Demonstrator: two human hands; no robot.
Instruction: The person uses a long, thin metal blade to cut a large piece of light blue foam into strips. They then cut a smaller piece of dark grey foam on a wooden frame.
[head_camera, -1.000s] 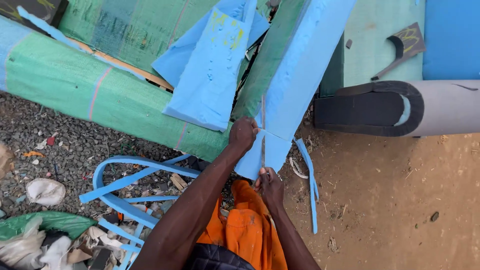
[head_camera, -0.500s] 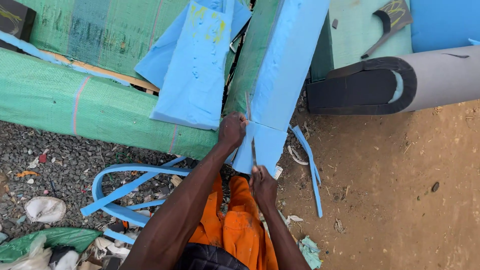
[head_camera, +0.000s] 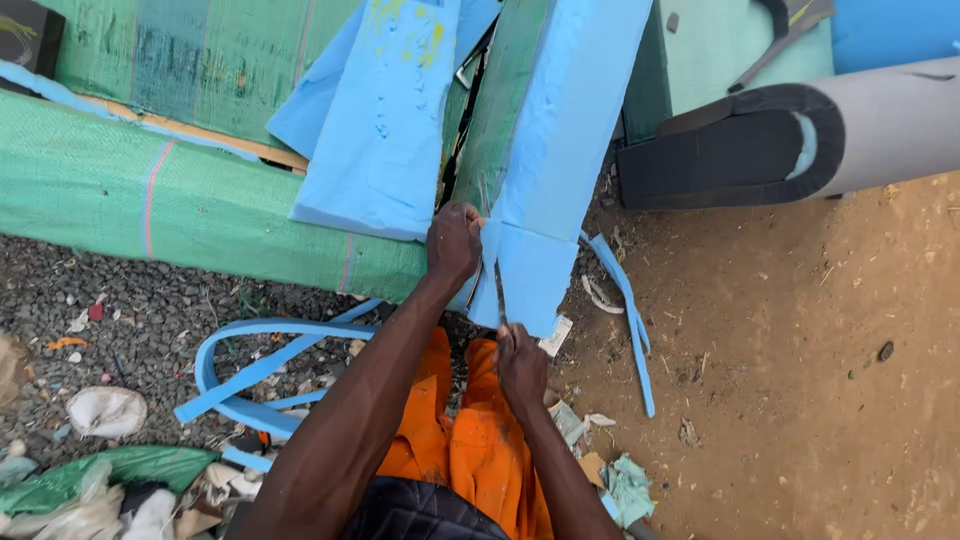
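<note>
- The blue foam slab (head_camera: 560, 130) leans against a green woven-covered frame (head_camera: 180, 200), its lower end just above the person's knees.
- The left hand (head_camera: 454, 240) clamps fingers closed on the slab's edge, right beside the thin blade (head_camera: 494, 275); a slip could cut them.
- The right hand (head_camera: 520, 365) grips the blade's handle end, fist shut; a wandering cut would spoil the foam.
- Loose blue foam strips (head_camera: 260, 360) on the gravel could snag feet.
</note>
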